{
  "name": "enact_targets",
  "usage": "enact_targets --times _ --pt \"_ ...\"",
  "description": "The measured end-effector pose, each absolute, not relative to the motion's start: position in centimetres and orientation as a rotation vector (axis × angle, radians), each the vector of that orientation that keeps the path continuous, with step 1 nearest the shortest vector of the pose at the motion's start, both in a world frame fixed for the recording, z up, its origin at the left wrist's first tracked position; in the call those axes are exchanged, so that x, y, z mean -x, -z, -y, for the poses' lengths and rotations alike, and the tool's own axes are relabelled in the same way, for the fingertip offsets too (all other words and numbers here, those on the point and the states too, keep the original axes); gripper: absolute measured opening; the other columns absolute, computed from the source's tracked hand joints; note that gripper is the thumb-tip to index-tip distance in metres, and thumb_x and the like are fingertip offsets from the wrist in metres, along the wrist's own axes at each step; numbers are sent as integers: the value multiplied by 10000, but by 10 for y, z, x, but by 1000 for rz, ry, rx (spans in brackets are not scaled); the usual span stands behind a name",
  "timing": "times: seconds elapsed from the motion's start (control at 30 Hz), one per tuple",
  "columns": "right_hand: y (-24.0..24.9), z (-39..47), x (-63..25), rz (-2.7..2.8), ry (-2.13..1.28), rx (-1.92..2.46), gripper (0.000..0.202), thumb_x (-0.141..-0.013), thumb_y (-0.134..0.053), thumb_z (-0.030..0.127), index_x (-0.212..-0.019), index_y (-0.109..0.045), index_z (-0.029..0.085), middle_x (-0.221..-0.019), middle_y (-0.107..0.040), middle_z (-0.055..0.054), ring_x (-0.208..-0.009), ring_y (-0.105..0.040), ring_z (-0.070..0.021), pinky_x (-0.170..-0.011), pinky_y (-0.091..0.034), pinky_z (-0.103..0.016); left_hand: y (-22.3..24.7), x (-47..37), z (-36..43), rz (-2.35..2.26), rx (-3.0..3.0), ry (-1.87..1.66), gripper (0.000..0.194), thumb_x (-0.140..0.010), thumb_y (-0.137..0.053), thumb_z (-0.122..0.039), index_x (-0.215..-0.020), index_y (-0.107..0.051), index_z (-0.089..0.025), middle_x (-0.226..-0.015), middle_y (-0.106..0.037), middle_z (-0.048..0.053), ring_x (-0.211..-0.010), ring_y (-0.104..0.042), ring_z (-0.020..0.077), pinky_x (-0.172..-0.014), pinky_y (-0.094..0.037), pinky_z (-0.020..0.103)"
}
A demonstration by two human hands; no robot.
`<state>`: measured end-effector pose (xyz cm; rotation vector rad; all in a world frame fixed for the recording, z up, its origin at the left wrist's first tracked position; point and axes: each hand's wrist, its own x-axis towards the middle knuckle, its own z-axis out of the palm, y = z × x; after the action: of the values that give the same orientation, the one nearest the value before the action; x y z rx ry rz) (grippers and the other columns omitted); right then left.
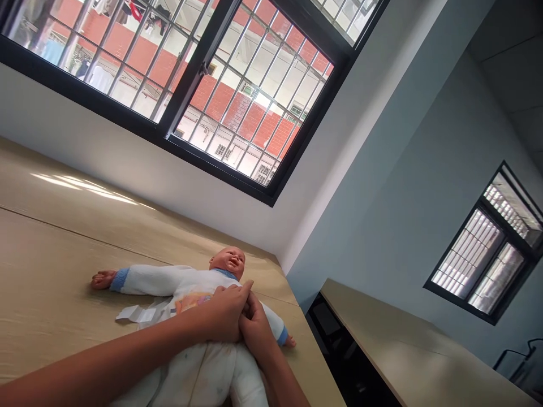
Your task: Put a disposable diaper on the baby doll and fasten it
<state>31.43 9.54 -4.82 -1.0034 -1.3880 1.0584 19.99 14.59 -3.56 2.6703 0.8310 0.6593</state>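
Note:
A baby doll (197, 277) lies on its back on the tan table, in a white outfit with blue cuffs and collar and a printed patch on its front. Over the doll's belly, toward its side on the right, my left hand (227, 314) is closed with its fingers bent. Pressed against it, my right hand (257, 325) is curled with its fingertips meeting the left ones. Whatever they pinch is hidden between them. A white diaper tab (138, 313) sticks out flat at the doll's other side.
The tan tabletop (55, 294) runs along the wall beneath a barred window (254, 96). A second table (394, 339) stands to the right past a dark gap. Another window (479, 260) is in the far wall, with a dark metal frame (515, 359) at the right edge.

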Motion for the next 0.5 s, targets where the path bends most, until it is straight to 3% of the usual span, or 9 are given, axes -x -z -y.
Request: enact_targets --times 0.1,0.23,0.37,0.43,0.5 --pt "49 -92 -320 1428 -1108 994 382 -754 -691 253 -1124 -604 226 -974 -699 -42 -963 -655 -215 -829 -497 -316 35 -194 -149 -785 -2624 -648 877 -621 -676 -293 -1430 -378 -137 -1223 -635 197 -1134 -570 387 -916 -450 436" --pt "51 -87 -328 1484 -1140 1088 182 -797 -641 251 -967 -601 200 -931 -694 -23 -873 -648 -173 -755 -458 -264 28 -173 -153 -684 -2551 -592 914 -640 -685 -358 -1469 -342 -183 -1322 -566 175 -1146 -575 345 -910 -483 408" --pt "52 -84 -332 1597 -1094 1164 156 -814 -608 247 -959 -587 192 -976 -701 -29 -940 -642 -173 -802 -441 -270 18 -140 -162 -645 -2576 -675 619 -775 -592 -364 -1355 -457 -195 -1236 -619 139 -1079 -604 285 -890 -486 369" --pt "53 -85 -333 1586 -1059 1165 169 -801 -622 265 -949 -592 190 -1008 -706 -45 -1037 -631 -195 -893 -435 -303 16 -121 -171 -717 -2546 -803 449 -804 -552 -323 -1234 -532 -195 -1190 -643 117 -1060 -604 260 -900 -467 350" --pt "56 -89 -334 1504 -1022 1181 209 -755 -666 287 -921 -591 186 -1005 -717 -66 -1010 -642 -210 -877 -453 -319 18 -100 -182 -833 -2476 -916 273 -824 -497 -298 -1061 -586 -196 -1050 -676 72 -954 -614 221 -838 -459 315"
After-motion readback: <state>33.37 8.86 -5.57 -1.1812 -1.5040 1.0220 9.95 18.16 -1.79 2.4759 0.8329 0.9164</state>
